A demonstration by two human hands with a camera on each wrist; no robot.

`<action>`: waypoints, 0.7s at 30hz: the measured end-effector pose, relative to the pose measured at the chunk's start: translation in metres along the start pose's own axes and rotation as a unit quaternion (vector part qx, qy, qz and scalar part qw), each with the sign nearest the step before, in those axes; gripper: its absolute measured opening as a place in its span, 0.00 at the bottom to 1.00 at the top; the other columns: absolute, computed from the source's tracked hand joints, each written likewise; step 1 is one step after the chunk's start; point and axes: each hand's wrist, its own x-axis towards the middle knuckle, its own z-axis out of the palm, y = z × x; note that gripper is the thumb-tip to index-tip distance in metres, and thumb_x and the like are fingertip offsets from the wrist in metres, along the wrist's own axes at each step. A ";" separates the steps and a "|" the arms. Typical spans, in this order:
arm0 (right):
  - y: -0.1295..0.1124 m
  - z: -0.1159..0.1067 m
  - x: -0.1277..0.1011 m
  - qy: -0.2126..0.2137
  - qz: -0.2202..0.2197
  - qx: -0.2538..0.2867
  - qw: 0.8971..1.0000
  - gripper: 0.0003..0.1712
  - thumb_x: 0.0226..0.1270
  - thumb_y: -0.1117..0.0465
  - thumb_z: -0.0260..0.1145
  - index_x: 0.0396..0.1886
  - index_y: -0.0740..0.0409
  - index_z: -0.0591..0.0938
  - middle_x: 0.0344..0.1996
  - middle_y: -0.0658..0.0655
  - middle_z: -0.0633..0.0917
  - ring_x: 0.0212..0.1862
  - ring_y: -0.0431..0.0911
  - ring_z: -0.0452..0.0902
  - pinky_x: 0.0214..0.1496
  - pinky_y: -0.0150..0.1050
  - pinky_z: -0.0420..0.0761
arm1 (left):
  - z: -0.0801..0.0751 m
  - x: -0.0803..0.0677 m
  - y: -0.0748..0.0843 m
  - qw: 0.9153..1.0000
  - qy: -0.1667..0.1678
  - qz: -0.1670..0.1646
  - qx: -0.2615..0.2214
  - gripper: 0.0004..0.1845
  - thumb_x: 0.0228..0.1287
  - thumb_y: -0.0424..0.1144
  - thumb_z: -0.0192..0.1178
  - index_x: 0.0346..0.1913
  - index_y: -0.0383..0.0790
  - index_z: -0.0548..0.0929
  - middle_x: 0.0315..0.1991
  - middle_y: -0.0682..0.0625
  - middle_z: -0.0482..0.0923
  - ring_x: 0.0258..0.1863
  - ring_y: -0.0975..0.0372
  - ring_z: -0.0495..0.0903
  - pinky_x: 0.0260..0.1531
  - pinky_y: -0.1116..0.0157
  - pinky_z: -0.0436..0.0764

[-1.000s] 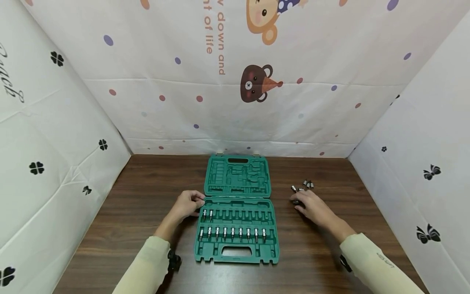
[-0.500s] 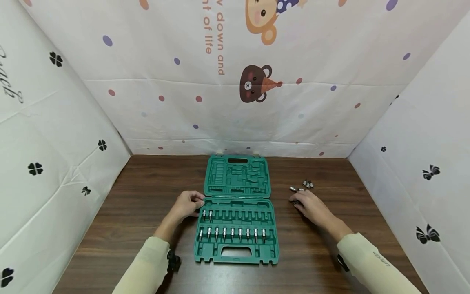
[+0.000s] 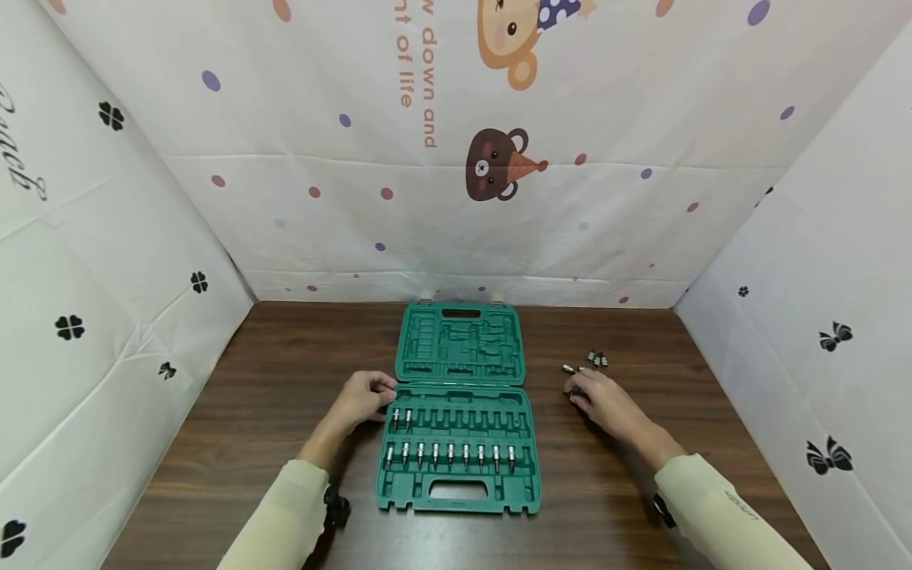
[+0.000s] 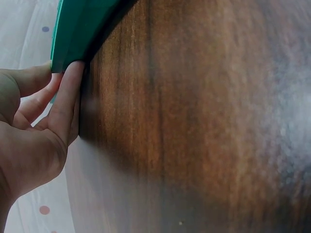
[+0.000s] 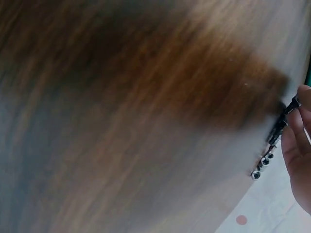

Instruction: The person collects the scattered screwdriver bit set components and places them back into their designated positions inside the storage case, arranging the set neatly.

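Note:
An open green plastic socket case lies flat on the table. My left hand grips its left side near the hinge, thumb on the upper edge and fingers against the side, as the left wrist view shows. Silver socket bits fill most of the front row, and two more sit at the left of the back row. To the right of the case, my right hand reaches down among loose socket bits. Its thumb and finger pinch a dark-tipped socket bit, partly hidden by the fingers.
The case lid lies open toward the back, with moulded slots. A brown wooden table carries everything. White printed cloth walls stand behind and on both sides.
One loose socket bit by my right fingertips has tipped lower and shifted slightly left. My right hand has stirred only a little; my left hand stays on the case.

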 end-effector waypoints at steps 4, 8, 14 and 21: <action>0.000 -0.004 0.001 -0.002 0.009 0.030 1.000 0.10 0.65 0.69 0.74 0.43 0.55 0.84 0.40 0.50 0.84 0.42 0.44 0.82 0.42 0.40 0.86 | 0.001 0.000 -0.001 1.000 0.003 0.001 0.006 0.08 0.75 0.28 0.58 0.52 0.31 0.83 0.43 0.40 0.78 0.39 0.55 0.81 0.36 0.56 0.90; -0.001 -0.008 0.002 -0.004 0.031 0.062 0.998 0.10 0.66 0.69 0.74 0.43 0.56 0.84 0.40 0.50 0.84 0.41 0.42 0.82 0.41 0.37 0.85 | 0.001 0.001 -0.002 1.000 -0.001 0.003 0.008 0.09 0.75 0.28 0.58 0.52 0.31 0.83 0.43 0.40 0.79 0.40 0.55 0.82 0.36 0.56 0.90; -0.008 -0.010 0.006 -0.014 0.066 0.095 0.993 0.07 0.67 0.66 0.74 0.43 0.55 0.85 0.38 0.49 0.85 0.39 0.40 0.82 0.39 0.34 0.85 | 0.000 0.002 -0.003 1.000 -0.004 0.002 0.006 0.09 0.76 0.28 0.58 0.52 0.31 0.83 0.43 0.40 0.79 0.40 0.55 0.82 0.36 0.56 0.90; -0.019 -0.012 0.010 -0.042 0.086 0.141 0.985 0.05 0.69 0.65 0.72 0.42 0.55 0.86 0.36 0.48 0.87 0.38 0.38 0.82 0.39 0.33 0.84 | 0.000 0.001 -0.002 1.000 -0.004 0.001 0.001 0.08 0.76 0.28 0.58 0.52 0.31 0.83 0.44 0.39 0.78 0.40 0.54 0.81 0.36 0.56 0.90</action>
